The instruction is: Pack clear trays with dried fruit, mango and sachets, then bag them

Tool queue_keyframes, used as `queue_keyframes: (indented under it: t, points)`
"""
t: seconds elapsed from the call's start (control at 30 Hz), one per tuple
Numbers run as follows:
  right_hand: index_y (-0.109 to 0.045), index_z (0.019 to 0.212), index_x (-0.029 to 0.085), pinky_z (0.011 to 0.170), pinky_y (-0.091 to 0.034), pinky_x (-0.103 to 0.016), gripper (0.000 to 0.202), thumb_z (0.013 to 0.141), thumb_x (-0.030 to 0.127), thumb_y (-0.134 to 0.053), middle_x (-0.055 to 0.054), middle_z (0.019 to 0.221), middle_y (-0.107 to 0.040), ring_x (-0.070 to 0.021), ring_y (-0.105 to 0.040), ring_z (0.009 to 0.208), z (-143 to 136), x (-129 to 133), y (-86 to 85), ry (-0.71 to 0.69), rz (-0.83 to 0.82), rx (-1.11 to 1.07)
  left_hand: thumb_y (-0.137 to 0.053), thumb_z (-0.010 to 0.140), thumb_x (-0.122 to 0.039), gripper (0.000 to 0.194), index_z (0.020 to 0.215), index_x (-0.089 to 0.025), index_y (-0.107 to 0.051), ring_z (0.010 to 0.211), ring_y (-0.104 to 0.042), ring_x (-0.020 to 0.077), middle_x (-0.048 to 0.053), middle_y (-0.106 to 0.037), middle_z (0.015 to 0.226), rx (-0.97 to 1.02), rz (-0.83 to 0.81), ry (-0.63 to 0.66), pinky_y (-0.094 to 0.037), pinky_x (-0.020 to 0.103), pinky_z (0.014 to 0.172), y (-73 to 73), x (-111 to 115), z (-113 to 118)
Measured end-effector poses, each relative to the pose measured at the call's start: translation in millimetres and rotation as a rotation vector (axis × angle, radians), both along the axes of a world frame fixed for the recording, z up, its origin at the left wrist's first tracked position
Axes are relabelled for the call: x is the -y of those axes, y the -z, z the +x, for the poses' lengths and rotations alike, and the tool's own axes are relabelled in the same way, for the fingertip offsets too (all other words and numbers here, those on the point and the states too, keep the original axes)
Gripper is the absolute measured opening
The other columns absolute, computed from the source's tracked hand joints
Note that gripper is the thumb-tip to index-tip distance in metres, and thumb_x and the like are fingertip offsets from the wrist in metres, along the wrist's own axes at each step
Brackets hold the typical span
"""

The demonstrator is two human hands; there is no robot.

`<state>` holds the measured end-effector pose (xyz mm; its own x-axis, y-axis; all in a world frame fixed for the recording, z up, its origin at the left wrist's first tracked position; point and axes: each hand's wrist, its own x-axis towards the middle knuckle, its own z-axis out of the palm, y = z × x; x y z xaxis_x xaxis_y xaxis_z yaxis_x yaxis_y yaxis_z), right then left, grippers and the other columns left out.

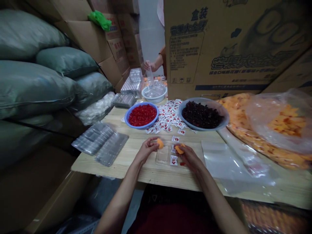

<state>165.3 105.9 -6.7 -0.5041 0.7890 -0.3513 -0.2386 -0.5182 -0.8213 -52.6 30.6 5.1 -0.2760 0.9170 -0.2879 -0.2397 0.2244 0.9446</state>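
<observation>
My left hand (146, 151) pinches an orange gummy candy (160, 143) between thumb and fingertips, above the left part of a clear plastic tray (162, 156). My right hand (192, 158) grips another orange gummy candy (179, 149) over the tray's right side. A small white sachet with a red mark (174, 160) lies in the middle of the tray, and a second is partly hidden by my right fingers. A red piece (182, 164) sits close below my right hand. Another sachet (175, 138) is at the tray's far edge.
Beyond the tray are a blue bowl of red pieces (142, 115), a sachet pile (168, 113) and a bowl of dark pieces (202, 114). Clear trays (99, 143) lie left; a bag of orange candies (287, 125) lies right. Another person's hand (151, 66) reaches over a far bowl.
</observation>
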Motion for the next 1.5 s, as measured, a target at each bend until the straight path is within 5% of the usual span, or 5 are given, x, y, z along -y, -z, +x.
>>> queue_keyframes:
  t: [0.23, 0.63, 0.87, 1.2, 1.5]
  points:
    - [-0.072, 0.107, 0.022, 0.051, -0.037, -0.021, 0.045, 0.070, 0.047, -0.075, -0.002, 0.085, -0.066, -0.0132, -0.057, 0.067, 15.3, 12.3, 1.3, -0.075, -0.048, 0.161, -0.075, 0.076, -0.033, 0.047, 0.119, -0.015, -0.066, 0.090, -0.065, 0.0161, 0.008, -0.073, 0.106, -0.166, 0.034, 0.097, -0.045, 0.024, 0.075, -0.5, -6.6, -6.1]
    - [-0.070, 0.094, 0.021, 0.062, -0.043, -0.025, 0.041, 0.058, 0.033, -0.085, 0.001, 0.080, -0.064, -0.0130, -0.054, 0.068, 19.1, 20.5, 11.8, 0.002, 0.253, 0.138, -0.052, 0.082, -0.006, 0.060, 0.141, -0.015, -0.048, 0.101, -0.063, 0.0248, 0.012, -0.070, 0.109, -1.283, 0.103, 0.769, -0.047, 0.036, 0.090, -2.3, -42.3, 10.0]
    - [-0.067, 0.087, 0.020, 0.054, -0.038, -0.025, 0.036, 0.059, 0.036, -0.083, 0.003, 0.071, -0.059, -0.0116, -0.047, 0.059, 17.4, 21.1, 13.0, -0.059, 0.229, 0.211, -0.055, 0.087, -0.014, 0.033, 0.119, -0.019, -0.061, 0.113, -0.054, 0.0250, 0.011, -0.062, 0.118, -1.300, 0.237, 0.459, -0.044, 0.040, 0.100, 3.3, -31.9, 4.2]
    - [-0.068, 0.085, 0.020, 0.058, -0.040, -0.028, 0.032, 0.061, 0.037, -0.081, 0.002, 0.070, -0.060, -0.0141, -0.050, 0.061, 10.4, 24.5, 12.1, -0.097, 0.279, 0.238, -0.070, 0.074, -0.011, 0.059, 0.131, -0.022, -0.056, 0.124, -0.045, 0.0282, 0.010, -0.058, 0.131, -1.246, 0.182, 0.507, -0.037, 0.046, 0.106, 22.7, -37.5, 1.7]
    - [-0.064, 0.095, 0.020, 0.084, -0.046, -0.038, 0.022, 0.080, 0.011, -0.050, -0.008, 0.098, -0.063, -0.0248, -0.058, 0.093, -22.3, 21.0, 10.5, -0.090, 0.991, 0.608, -0.060, 0.091, -0.042, 0.033, 0.116, -0.021, -0.060, 0.084, -0.062, 0.0179, 0.005, -0.067, 0.097, -0.739, 0.166, 0.217, -0.047, 0.029, 0.073, -11.1, 5.5, 29.6]
